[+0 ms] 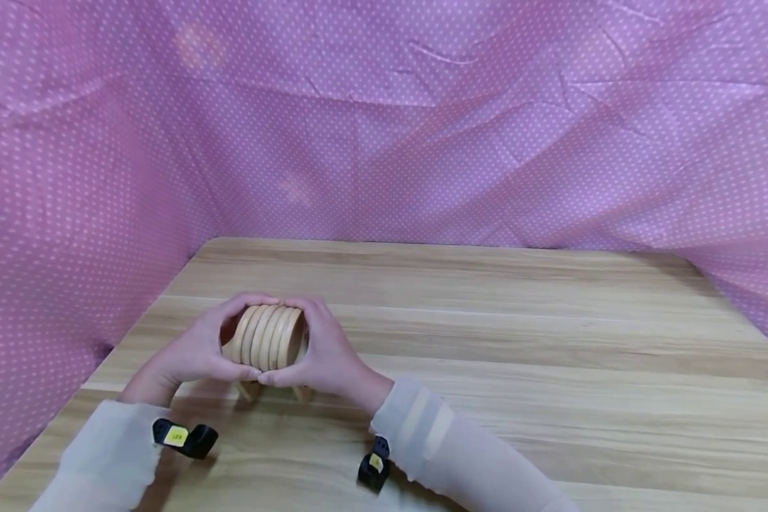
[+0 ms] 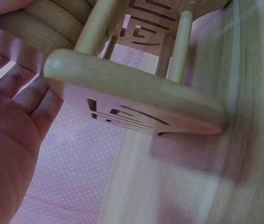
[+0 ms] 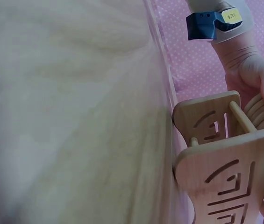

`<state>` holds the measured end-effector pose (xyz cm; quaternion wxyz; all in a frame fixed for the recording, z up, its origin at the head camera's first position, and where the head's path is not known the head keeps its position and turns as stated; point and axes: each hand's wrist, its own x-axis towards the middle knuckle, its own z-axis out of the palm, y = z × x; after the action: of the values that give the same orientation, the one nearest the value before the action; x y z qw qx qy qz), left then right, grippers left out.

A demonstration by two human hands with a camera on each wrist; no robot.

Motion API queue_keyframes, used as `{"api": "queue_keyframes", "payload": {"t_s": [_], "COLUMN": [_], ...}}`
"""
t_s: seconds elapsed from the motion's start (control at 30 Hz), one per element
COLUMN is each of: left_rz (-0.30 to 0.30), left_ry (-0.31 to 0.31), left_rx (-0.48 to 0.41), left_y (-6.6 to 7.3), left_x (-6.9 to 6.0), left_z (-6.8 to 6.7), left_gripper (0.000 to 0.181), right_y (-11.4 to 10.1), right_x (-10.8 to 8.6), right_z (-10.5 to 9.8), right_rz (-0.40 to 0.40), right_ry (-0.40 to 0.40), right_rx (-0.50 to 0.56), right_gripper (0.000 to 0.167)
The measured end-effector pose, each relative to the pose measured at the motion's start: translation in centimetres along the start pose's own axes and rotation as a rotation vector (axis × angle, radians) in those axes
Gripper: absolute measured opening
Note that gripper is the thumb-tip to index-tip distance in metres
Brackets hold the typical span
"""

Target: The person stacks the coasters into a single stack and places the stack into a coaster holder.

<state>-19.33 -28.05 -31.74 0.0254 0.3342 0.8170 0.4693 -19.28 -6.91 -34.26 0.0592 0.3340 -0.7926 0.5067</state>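
Note:
Several round wooden coasters [image 1: 270, 338] stand on edge, face to face in a row. Beneath them is a wooden holder [image 2: 136, 93] with carved side panels joined by rods; the head view shows only its feet. My left hand [image 1: 205, 348] curves round the left end of the row, thumb at the near side and fingers over the far side. From the other end, my right hand [image 1: 329, 352] grips the row in the same way, and the two thumbs nearly meet in front. Slots cut in the holder's panel [image 3: 225, 168] show in the right wrist view.
A wooden table [image 1: 518, 398] extends to the right of the hands. Pink dotted cloth [image 1: 384, 156] hangs behind it and along its sides. Each wrist carries a small black camera, the left one [image 1: 182, 437] close above the tabletop.

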Motion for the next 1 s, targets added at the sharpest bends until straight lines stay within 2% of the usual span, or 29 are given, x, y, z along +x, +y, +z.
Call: {"api": "queue_keyframes", "payload": {"t_s": [0.27, 0.5, 0.6, 1.0], "left_rz": [-0.022, -0.047, -0.036, -0.087], "left_ry": [0.003, -0.029, -0.024, -0.025], "left_rx": [0.006, -0.007, 0.02, 0.021], "left_y": [-0.84, -1.05, -1.09, -0.95], "left_x": [-0.11, 0.18, 0.17, 0.23], "left_z": [0.32, 0.53, 0.57, 0.62], "left_gripper": [0.087, 0.091, 0.092, 0.089], "right_y": [0.0, -0.25, -0.2, -0.24], "right_x": [0.06, 0.0, -0.01, 0.07], "right_z": [0.17, 0.08, 0.11, -0.07], "right_rz": [0.081, 0.195, 0.201, 0.221], "right_ry": [-0.037, -0.072, -0.077, -0.089], "right_rx": [-0.02, -0.035, -0.046, -0.046], "right_gripper": [0.092, 0.102, 0.103, 0.101]}}
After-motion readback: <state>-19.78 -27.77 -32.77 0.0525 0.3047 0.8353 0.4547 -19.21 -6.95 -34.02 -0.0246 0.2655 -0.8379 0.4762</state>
